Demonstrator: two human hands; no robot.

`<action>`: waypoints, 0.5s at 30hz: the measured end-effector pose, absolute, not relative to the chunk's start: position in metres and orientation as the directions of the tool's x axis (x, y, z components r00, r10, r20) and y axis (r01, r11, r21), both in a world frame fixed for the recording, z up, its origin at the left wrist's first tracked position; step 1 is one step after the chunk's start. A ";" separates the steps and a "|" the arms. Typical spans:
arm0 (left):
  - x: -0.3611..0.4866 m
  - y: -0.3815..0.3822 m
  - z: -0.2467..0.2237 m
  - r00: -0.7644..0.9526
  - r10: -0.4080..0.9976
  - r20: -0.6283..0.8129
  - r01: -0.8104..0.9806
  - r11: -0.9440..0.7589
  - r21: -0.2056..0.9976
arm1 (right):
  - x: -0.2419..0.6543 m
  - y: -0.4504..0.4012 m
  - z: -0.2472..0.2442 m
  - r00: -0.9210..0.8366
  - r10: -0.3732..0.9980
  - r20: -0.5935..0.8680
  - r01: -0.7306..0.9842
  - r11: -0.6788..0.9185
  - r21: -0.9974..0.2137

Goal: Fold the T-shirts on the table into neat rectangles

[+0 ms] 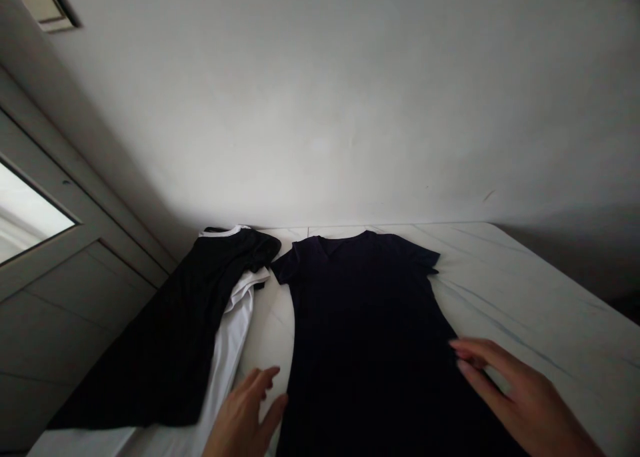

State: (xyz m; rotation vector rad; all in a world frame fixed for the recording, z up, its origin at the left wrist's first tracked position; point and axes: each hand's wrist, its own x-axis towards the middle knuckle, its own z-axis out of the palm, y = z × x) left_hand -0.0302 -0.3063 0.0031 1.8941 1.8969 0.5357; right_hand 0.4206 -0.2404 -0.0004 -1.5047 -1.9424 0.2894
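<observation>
Matt cloth T-shirt point(360, 330); smooth marble-patterned tabletop point(520, 290).

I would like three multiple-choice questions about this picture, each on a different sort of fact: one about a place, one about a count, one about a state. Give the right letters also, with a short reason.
1. Where does the black shirt with white collar lie compared with the dark V-neck T-shirt?
A) To its left
B) To its right
C) On top of it

2. How many hands are in view?
A) One
B) Two
C) Three

3. How does the dark V-neck T-shirt lie?
A) Folded into a small square
B) Spread out flat
C) Bunched into a ball

1: A, it lies beside the T-shirt, on the left of the view.
2: B, a left hand and a right hand show.
3: B, its body and sleeves lie open on the white veined tabletop.
</observation>
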 end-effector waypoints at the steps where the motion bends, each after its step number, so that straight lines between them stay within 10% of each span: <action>1: -0.027 -0.283 0.012 -0.015 1.000 0.012 0.865 0.007 0.503 | 0.391 -0.219 0.015 -0.218 0.917 0.334 0.742 0.378 -0.554; 7: -0.015 -0.118 0.045 -0.156 0.983 0.092 0.964 0.131 0.232 | 0.227 -0.128 0.036 -0.709 0.687 0.160 0.573 0.693 -0.437; 15: -0.032 -0.031 0.030 -0.282 0.957 -0.065 0.934 0.289 0.211 | 0.184 -0.141 -0.011 -0.770 0.635 0.063 0.566 0.725 -0.393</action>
